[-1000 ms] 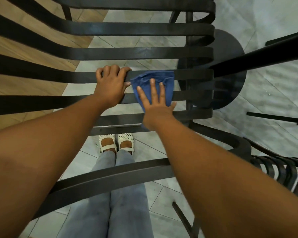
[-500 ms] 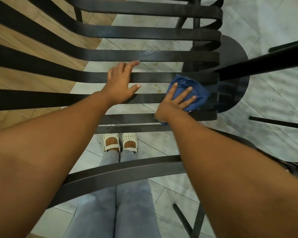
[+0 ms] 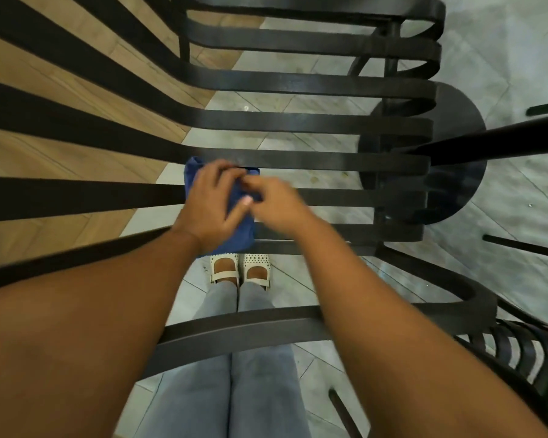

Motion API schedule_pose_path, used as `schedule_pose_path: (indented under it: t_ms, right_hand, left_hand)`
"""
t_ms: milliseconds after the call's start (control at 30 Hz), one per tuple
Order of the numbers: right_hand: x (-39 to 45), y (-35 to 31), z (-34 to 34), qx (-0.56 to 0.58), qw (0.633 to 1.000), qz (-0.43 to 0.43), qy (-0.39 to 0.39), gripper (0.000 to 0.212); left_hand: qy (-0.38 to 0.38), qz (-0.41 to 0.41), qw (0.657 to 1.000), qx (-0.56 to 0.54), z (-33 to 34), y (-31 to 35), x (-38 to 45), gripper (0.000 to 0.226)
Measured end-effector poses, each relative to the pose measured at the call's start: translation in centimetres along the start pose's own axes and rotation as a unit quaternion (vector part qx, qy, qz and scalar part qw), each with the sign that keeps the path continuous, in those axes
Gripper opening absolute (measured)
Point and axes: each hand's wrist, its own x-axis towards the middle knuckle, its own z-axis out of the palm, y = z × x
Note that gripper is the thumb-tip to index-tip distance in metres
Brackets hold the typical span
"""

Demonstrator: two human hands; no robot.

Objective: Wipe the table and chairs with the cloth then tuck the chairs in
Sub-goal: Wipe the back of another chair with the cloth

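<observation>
Cloth: the blue cloth (image 3: 239, 226) lies bunched on the black slats of the chair seat (image 3: 329, 159), near the seat's left bend, draped across two slats with its lower edge hanging past a third.
Look of the cloth: plain mid-blue fabric, soft and crumpled, folded into a rough pad; most of its middle is hidden under the hands.
Left hand: the left hand (image 3: 208, 203) lies on top of the cloth, fingers bent over its upper edge, thumb stretched toward the other hand. Its grip appears to hold the cloth, pinning it to the slats.
Right hand: the right hand (image 3: 274, 202) meets the left at the cloth's right edge. It is blurred, so I cannot tell whether its grip holds the fabric or only touches it.
Why so held: both hands gathered on one spot suggest the cloth is being regathered or passed between hands, so a fresh fold can meet the slats.
Chair: the slats run left to right with open gaps, tiled floor (image 3: 503, 58) showing through; a flat pad would bridge several at once.
Stage: judged from this, chair wiping is under way; tucking in is not yet done.
</observation>
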Motion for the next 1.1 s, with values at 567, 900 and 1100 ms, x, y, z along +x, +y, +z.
schedule_pose_path:
  t_ms: [567, 900, 1100]
  right_hand:
    - [1.5, 7.0, -4.7, -0.286, 0.949, 0.125, 0.042, 0.077]
    - [1.5, 6.8, -4.8, -0.286, 0.948, 0.131, 0.036, 0.080]
    - [1.7, 6.6, -4.7, -0.284, 0.948, 0.138, 0.033, 0.080]
  left_hand:
    - [-0.116, 0.120, 0.959, 0.229, 6.5, 1.3, 1.4, 0.069]
    - [-0.010, -0.095, 0.995, 0.025, 1.8, 0.9, 1.7, 0.064]
    - [0.085, -0.056, 0.995, -0.017, 1.1, 4.0, 4.2, 0.067]
